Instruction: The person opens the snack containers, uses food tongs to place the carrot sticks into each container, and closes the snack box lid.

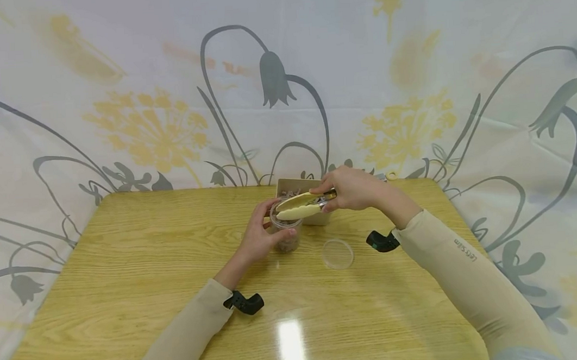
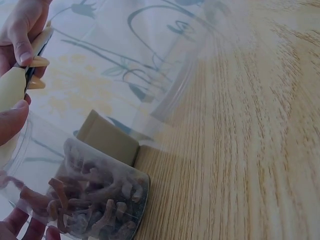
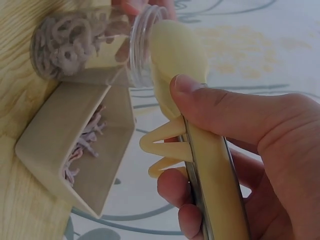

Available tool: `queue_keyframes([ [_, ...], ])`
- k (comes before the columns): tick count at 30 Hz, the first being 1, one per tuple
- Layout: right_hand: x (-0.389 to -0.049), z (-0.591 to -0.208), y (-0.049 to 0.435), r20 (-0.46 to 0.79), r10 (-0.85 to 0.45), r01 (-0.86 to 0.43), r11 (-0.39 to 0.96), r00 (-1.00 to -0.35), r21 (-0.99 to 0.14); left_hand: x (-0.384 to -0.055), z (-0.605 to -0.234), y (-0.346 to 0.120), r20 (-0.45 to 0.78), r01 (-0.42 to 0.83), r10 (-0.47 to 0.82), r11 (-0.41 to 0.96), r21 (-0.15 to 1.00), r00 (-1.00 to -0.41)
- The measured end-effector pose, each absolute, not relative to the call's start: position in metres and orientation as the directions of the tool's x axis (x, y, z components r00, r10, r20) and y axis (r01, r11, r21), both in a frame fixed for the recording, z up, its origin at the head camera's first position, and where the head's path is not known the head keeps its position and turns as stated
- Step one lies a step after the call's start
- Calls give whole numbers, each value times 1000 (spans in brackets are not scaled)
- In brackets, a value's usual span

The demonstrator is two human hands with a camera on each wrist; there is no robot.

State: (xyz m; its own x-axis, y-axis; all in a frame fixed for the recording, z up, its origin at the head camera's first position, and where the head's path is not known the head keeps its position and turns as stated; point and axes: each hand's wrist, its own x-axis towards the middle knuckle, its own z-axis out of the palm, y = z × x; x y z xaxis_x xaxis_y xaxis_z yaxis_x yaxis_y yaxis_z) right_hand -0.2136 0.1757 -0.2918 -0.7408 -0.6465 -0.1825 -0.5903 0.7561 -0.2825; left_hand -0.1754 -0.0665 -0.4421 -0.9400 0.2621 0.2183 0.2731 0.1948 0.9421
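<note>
Left hand [image 1: 259, 237]: grasps the clear jar [image 1: 287, 243], thumb on the near side and fingers around the far left side, close below the rim. The jar is at the far part of the counter [image 1: 151, 274], mouth upward. It contains curled, brownish-purple pieces [image 3: 67, 57], gathered mainly toward the base. Whether the base rests fully flat cannot be determined.

Right hand [image 1: 351, 188]: grasps the tongs [image 1: 297, 211], thumb on one arm and fingers curled against the opposite arm. The tongs have pale yellow, spoon-shaped heads, metal-edged arms and pointed prongs [image 3: 165, 137] partway along the arms. The heads are at the jar mouth and overlap the rim in the head view; the depth of entry, if any, cannot be read. A pale ring [image 1: 391, 175] shows at the far end of the tongs.

Beige box [image 3: 47, 142]: located just beside the jar, partly behind it as seen from the head. Its top is open, and thin purplish strips [image 3: 82, 145] lie inside.

Clear round lid [image 1: 338, 254]: lies on the counter to the right of the jar, apart from it.

Surroundings: a backdrop [image 1: 164, 50] printed with grey and yellow flowers hangs behind the counter.
</note>
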Motion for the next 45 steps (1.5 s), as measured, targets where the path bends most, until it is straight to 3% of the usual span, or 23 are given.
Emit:
queue_keyframes([
  [14,-216,-297,190,-97,-676,-622,717,-730,-314,-175,-443,-67,217,281,264,236,930,-940],
  [24,-231,-297,210,-80,-599,-529,755,-797,-387,-171,-434,-67,204,265,279,204,942,-938],
  [30,-242,-308,215,-109,-510,-454,829,-853,-325,-154,-403,-67,204,267,294,192,944,-934],
  [35,-251,-322,217,-153,-472,-413,859,-868,-303,-154,-402,-68,195,261,297,202,944,-935],
  [39,-255,-329,217,-191,-464,-401,868,-865,-292,-162,-416,-68,191,259,299,208,943,-935],
  [45,-258,-330,211,-250,-462,-429,886,-851,-176,-175,-440,-71,194,261,301,201,944,-934],
])
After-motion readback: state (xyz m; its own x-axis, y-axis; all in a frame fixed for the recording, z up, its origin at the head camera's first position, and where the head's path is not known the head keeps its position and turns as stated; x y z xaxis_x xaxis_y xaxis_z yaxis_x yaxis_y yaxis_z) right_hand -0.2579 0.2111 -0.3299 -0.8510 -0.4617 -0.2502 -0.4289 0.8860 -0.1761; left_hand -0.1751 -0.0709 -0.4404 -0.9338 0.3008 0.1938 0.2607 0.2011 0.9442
